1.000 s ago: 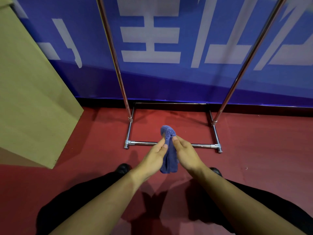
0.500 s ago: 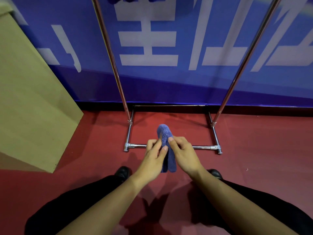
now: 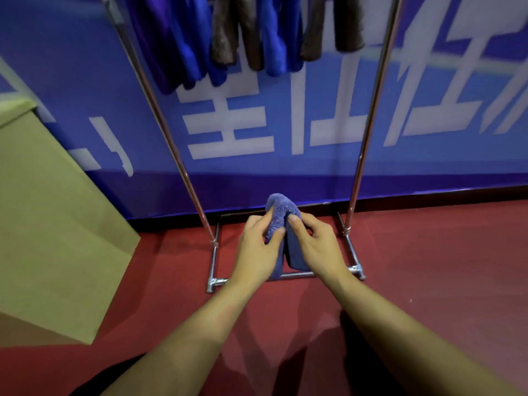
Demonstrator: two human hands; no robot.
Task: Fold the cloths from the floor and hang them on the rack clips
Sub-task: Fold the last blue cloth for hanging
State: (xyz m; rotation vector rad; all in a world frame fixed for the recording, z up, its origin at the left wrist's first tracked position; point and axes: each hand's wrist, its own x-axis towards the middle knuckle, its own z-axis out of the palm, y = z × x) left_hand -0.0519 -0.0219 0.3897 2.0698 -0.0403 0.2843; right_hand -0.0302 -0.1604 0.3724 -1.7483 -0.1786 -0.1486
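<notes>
The cloth [image 3: 281, 224] is small, soft and fuzzy, a purple-blue colour. It is folded over, so its top is a round hump and the rest hangs down in a thick flap. It is held up in the air in front of the rack [image 3: 368, 132], above the rack's low front bar.

The left hand [image 3: 258, 251] holds the left side of the cloth. Its thumb and fingers [image 3: 278, 232] are curled and pinch the fuzzy edge. The right hand [image 3: 317, 247] holds the right side. Its thumb presses on the cloth near the top and its other fingers are bent in close. The two hands are just beside each other, with the cloth between them. Both bare arms reach forward from the bottom of the view.

The rack is made of thin, shiny metal tubes. Two long poles go up, one to the left of the cloth and one to the right. At the bottom the tubes make a flat square frame on the floor [image 3: 428, 267], behind and below the cloth.

High up on the rack hang more cloths [image 3: 245, 32]. Some are bright blue and smooth looking, and some are brown and furry. They hang in long strips, close together. How they are fixed at the top is out of view.

The floor is red and flat, like a thin carpet. Behind the rack is a blue wall [image 3: 443, 155] with big white shapes on it. To the left of the rack stands a big, plain brown box [image 3: 48, 224] with flat sides.
</notes>
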